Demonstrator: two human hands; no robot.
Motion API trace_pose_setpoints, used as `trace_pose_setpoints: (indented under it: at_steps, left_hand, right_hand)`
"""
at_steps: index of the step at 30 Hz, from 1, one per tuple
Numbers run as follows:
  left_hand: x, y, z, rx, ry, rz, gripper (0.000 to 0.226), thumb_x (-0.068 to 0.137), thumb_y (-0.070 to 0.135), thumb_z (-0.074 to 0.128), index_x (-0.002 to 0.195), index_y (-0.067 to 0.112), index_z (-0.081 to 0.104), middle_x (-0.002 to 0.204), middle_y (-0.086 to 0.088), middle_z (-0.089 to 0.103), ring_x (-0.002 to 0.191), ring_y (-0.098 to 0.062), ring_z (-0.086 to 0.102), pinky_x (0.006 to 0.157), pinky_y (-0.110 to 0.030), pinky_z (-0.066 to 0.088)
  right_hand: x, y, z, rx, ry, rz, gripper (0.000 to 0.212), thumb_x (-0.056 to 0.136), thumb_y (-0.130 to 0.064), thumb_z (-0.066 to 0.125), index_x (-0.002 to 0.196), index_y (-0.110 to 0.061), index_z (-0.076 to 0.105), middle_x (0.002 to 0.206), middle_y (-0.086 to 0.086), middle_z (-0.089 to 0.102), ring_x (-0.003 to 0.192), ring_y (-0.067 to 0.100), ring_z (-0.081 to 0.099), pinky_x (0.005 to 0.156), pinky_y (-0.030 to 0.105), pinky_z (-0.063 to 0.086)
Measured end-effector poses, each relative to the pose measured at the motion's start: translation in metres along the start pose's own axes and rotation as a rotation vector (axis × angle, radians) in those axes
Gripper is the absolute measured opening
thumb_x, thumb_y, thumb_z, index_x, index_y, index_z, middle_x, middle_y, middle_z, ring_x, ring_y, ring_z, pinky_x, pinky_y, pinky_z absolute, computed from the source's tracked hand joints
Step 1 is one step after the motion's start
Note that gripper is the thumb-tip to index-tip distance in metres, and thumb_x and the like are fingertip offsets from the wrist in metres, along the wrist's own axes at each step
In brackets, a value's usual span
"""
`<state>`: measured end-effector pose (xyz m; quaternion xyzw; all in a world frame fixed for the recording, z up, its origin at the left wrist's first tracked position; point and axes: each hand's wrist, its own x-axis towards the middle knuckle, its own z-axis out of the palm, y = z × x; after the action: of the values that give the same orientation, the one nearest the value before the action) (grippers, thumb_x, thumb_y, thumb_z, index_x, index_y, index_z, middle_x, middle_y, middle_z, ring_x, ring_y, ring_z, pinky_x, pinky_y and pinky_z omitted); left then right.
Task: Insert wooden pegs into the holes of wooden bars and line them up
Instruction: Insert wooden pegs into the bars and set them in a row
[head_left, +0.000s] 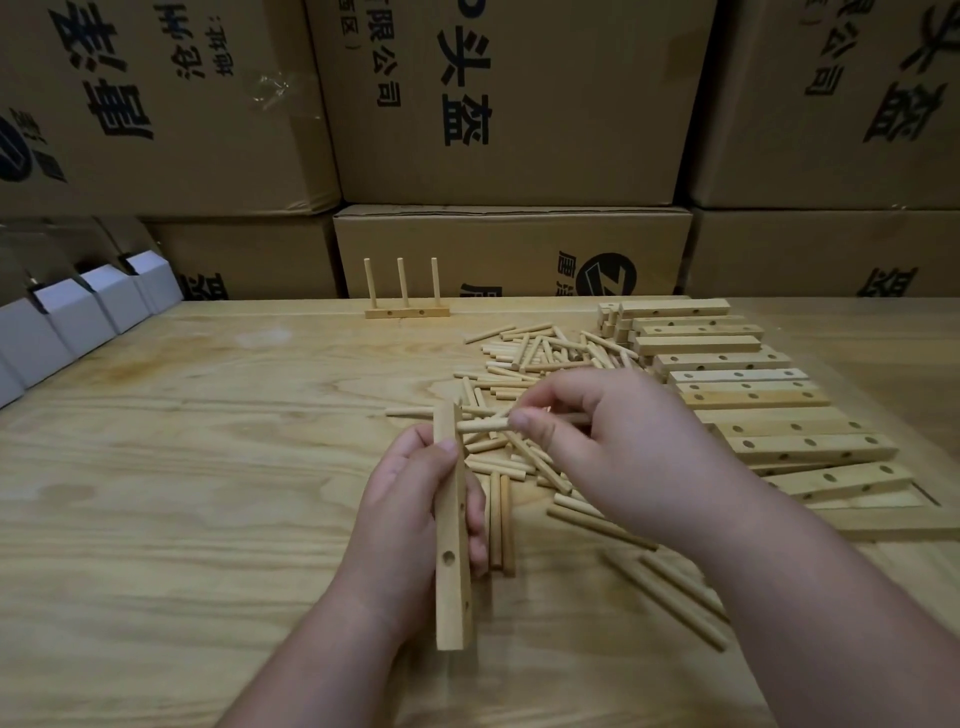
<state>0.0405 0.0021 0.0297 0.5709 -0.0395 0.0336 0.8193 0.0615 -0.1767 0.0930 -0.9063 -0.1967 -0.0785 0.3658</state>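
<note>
Head view. Left hand (410, 499), grip closed around a wooden bar (452, 525) held on end at centre, holes facing 3 o'clock. Right hand (613, 441), grip pinching a peg (480, 426) laid crosswise, its tip touching the bar's top end. Loose pegs (540, 358), heaped on the tabletop (208, 467) toward 1 o'clock. Spare bars (753, 395), rowed at 2 o'clock. Finished bar with three upright pegs (406, 312), at 12 o'clock. Cardboard boxes (509, 104) behind; small white boxes (78, 312) at 10 o'clock.

Dim warm light, bowed edges.
</note>
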Motion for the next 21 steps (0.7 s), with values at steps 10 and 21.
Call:
trace_pose_setpoints:
  at_steps: [10,21]
  left_hand:
    - [0.0,0.011,-0.013,0.402,-0.057,-0.077,0.058,0.083,0.083,0.039,0.084,0.031,0.066,0.056,-0.013,0.063,0.039,-0.024,0.057,0.039,-0.026,0.045]
    - [0.002,0.011,-0.018,0.485,-0.092,-0.09,0.053,0.081,0.082,0.039,0.08,0.034,0.061,0.057,-0.008,0.063,0.042,-0.021,0.056,0.042,-0.031,0.046]
  right_hand:
    - [-0.002,-0.005,0.01,-0.114,0.019,-0.127,0.02,0.094,-0.048,0.065,0.106,-0.035,0.077,0.091,-0.019,0.069,0.088,0.001,0.062,0.079,0.04,0.058]
    - [-0.002,0.002,0.032,0.25,-0.001,0.199,0.015,0.093,-0.044,0.071,0.097,-0.032,0.079,0.089,-0.024,0.073,0.09,-0.008,0.063,0.075,0.015,0.045]
